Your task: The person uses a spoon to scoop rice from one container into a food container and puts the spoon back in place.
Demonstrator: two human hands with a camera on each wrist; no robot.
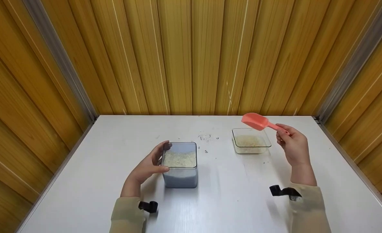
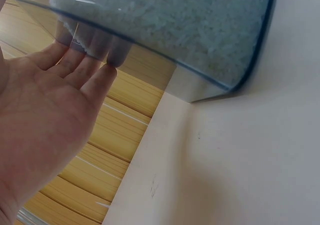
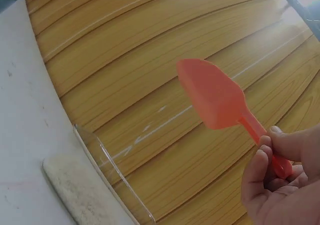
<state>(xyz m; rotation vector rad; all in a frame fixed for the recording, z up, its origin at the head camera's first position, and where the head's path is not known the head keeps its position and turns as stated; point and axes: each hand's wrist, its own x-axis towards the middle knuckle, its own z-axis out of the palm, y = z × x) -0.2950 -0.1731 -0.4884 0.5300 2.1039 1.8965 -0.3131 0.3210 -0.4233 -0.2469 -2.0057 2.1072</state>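
A coral-red scoop [image 1: 255,121] is pinched by its handle in my right hand [image 1: 294,145], its bowl raised over the back right of a low clear glass dish [image 1: 251,150]. No grain shows in the bowl. Pale grain [image 3: 77,192] covers the dish's bottom. Left of it stands a tall blue-tinted clear container [image 1: 180,179], partly filled with white, rice-like grain [image 2: 195,25]. My left hand [image 1: 148,166] grips this container from its left side, the thumb at the near rim and the fingers along the far side, seen through the wall in the left wrist view.
The white table [image 1: 113,136] ends at a wood-patterned wall [image 1: 191,58] behind, with similar panels on both sides. Dark specks and scuffs [image 1: 205,138] mark the tabletop between the two vessels. A black camera mount [image 1: 284,191] sits on each wrist.
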